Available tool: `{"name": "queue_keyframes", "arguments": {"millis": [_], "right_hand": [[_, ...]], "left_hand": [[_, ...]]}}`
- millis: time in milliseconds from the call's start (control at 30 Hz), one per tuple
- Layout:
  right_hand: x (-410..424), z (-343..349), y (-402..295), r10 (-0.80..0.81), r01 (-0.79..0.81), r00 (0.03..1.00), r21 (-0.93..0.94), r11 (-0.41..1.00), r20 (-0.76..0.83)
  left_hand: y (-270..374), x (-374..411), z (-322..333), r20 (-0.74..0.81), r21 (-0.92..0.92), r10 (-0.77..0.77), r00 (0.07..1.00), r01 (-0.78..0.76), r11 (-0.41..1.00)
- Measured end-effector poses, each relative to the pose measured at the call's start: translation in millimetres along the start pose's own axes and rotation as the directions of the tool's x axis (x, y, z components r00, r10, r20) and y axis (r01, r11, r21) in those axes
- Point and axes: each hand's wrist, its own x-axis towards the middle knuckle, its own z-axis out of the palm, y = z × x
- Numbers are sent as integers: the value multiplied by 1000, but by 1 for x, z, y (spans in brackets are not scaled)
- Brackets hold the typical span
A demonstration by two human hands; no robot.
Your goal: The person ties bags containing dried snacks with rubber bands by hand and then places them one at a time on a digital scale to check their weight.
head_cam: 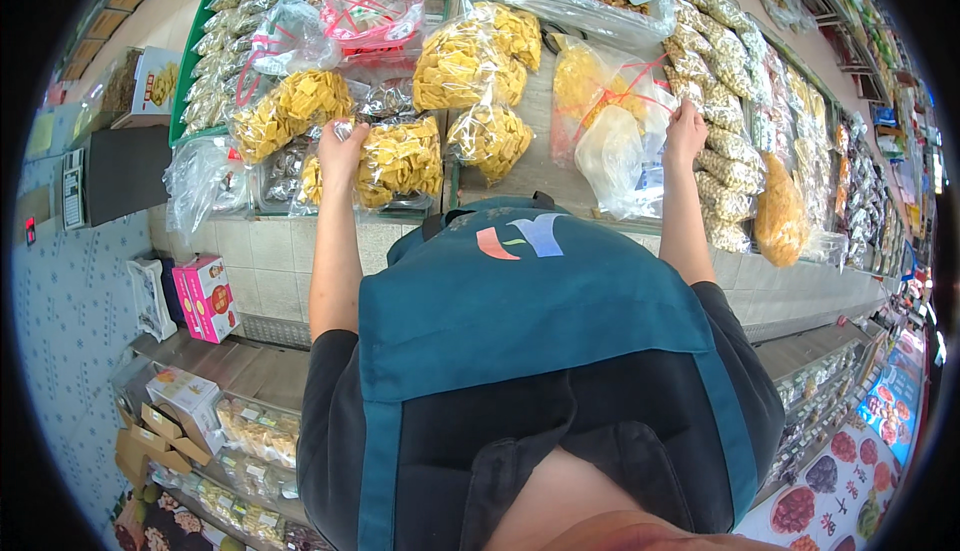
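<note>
My left hand [343, 147] is at a clear bag of yellow chips [397, 161], fingertips curled at the plastic near its top; whether it grips the bag is hard to see. On the right, my right hand [685, 129] has its fingers pinched together at the edge of clear plastic bags [619, 146], beside red ties [600, 115]. Under those ties lies a bag with yellow food [589, 78]. Between the hands, more bags of yellow chips [491, 138] rest on the grey counter [540, 127].
Beyond stands a plastic-lined tray [570, 19] of brown dried food. A green crate [196, 48] of small bags is at the left; rows of bagged nuts [724, 138] lie right. A large orange-brown bag [780, 213] sits at the counter's front edge.
</note>
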Motion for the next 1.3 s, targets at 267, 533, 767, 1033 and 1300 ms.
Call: {"name": "queue_keyframes", "arguments": {"millis": [267,533,767,1033,1300], "right_hand": [[35,45,19,114,-121,976,28,992,185],[63,64,23,-352,550,833,-707,445,426],[94,52,-19,-303,431,888,-857,283,346],[45,68,-72,-504,527,835,-57,848,218],[-43,71,-33,-275,440,864,-366,820,423]], "left_hand": [[39,-3,19,19,-171,94,995,-89,981],[18,18,17,-88,-196,144,986,-159,968],[-1,32,-11,-381,-171,196,904,-277,945],[6,65,-30,-521,145,220,825,-169,975],[26,81,-10,-641,210,123,757,19,978]]}}
